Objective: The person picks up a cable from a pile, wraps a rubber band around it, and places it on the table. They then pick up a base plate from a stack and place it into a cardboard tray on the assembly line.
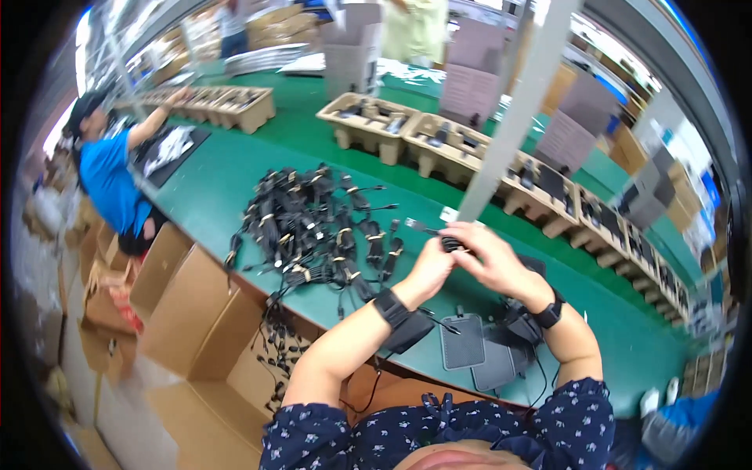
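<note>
Sleeve [307, 431], cables [294, 215], post [518, 117] before trays [388, 146]

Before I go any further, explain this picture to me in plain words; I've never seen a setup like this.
No machine here: these are a person's bare hands, seen by a wide fisheye camera worn on the head and looking down, so straight edges bend near the rim.

The left hand and right hand come together, holding a bundled black cable. On the green table lies a heap of cables, to the left of the hands, and flat dark pads lie nearer the body. Brown trays stand in a row beyond. At far left is a co-worker in blue.
</note>
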